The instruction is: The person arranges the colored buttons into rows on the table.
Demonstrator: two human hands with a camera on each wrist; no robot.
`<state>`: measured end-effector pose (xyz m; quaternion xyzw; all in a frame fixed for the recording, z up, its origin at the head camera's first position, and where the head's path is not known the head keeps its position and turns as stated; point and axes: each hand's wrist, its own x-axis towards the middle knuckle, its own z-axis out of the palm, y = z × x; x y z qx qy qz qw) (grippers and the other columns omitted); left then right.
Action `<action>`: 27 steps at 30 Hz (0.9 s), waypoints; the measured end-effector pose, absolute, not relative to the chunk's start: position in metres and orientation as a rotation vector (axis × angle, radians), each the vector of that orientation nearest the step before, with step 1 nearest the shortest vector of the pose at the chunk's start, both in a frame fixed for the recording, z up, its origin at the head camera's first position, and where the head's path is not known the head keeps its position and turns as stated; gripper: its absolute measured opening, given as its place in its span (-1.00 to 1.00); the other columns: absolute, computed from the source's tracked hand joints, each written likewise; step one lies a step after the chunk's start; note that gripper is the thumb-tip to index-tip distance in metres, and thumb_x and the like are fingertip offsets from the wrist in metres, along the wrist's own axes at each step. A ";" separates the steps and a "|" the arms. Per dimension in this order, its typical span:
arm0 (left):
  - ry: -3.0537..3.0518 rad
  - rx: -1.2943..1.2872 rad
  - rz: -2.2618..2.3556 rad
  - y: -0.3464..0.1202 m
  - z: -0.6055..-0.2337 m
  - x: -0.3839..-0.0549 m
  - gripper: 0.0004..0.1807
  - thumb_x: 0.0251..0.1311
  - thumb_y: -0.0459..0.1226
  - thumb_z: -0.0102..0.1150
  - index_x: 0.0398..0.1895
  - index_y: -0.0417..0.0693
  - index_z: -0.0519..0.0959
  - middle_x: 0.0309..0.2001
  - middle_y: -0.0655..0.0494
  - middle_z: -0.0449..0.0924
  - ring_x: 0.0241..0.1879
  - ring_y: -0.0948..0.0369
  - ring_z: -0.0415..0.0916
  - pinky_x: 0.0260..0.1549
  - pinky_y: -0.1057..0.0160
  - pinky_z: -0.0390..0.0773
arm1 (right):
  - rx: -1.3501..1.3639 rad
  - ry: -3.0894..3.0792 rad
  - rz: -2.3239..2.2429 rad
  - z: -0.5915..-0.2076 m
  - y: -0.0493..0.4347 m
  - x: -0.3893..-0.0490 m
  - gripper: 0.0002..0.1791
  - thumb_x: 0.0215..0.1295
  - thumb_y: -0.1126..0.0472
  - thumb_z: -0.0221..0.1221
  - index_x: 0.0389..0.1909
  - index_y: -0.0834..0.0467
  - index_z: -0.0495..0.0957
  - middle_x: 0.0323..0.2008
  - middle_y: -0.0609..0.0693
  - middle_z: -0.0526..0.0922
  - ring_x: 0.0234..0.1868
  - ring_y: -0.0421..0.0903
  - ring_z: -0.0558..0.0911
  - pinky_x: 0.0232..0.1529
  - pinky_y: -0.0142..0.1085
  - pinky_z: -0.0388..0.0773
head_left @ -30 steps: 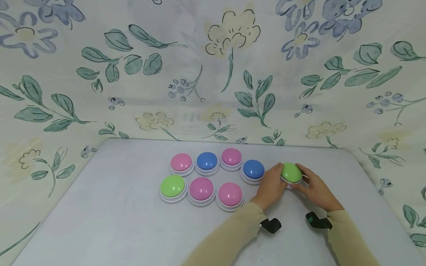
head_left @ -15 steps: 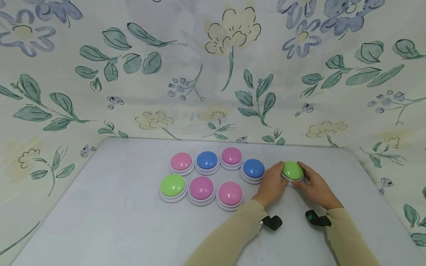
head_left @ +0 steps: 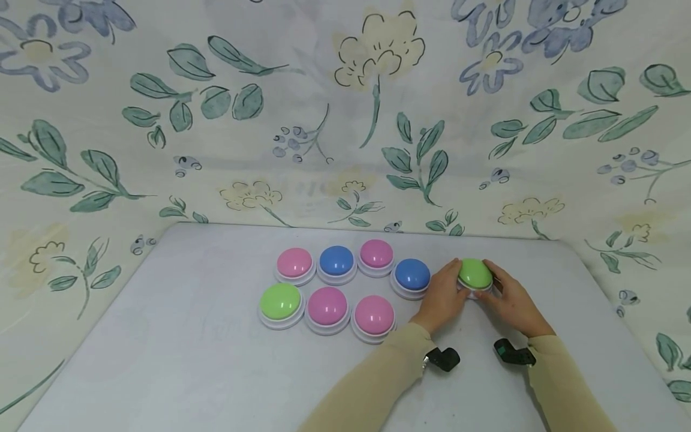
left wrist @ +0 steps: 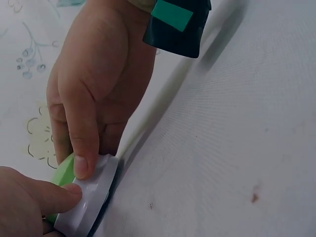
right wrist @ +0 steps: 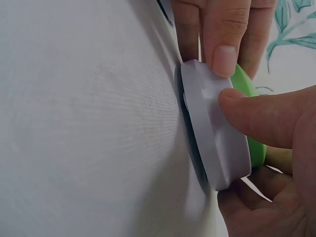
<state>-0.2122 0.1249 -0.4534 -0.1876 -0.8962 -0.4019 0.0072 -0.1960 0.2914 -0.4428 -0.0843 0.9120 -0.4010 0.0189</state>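
Both hands grip one push button with a green dome and a white base, at the right of the table. My left hand holds its left side, and my right hand its right side. In the right wrist view both thumbs press the near side of the white base, while other fingers curl around behind it. The base stands close over the table top, with a dark shadow under its edge. In the left wrist view the same button's white base is partly covered by the thumbs.
Left of the hands sit two rows of similar buttons: a blue one nearest the left hand, a pink one by the left forearm, and a green one at the far left. A floral cloth hangs behind the white table.
The green button and both hands have moved slightly away, toward the back of the table. The other buttons keep their places.
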 end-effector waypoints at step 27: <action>-2.829 -0.579 -1.295 0.123 -0.448 -0.211 -0.31 0.35 -0.30 0.24 0.50 -0.18 0.25 0.50 -0.01 0.24 0.47 0.17 0.19 0.43 0.32 0.18 | -0.212 2.818 -1.236 -0.445 0.292 -0.201 -0.10 0.39 0.26 0.23 0.53 0.43 -0.10 0.49 0.47 0.01 0.47 0.44 0.09 0.43 0.21 0.16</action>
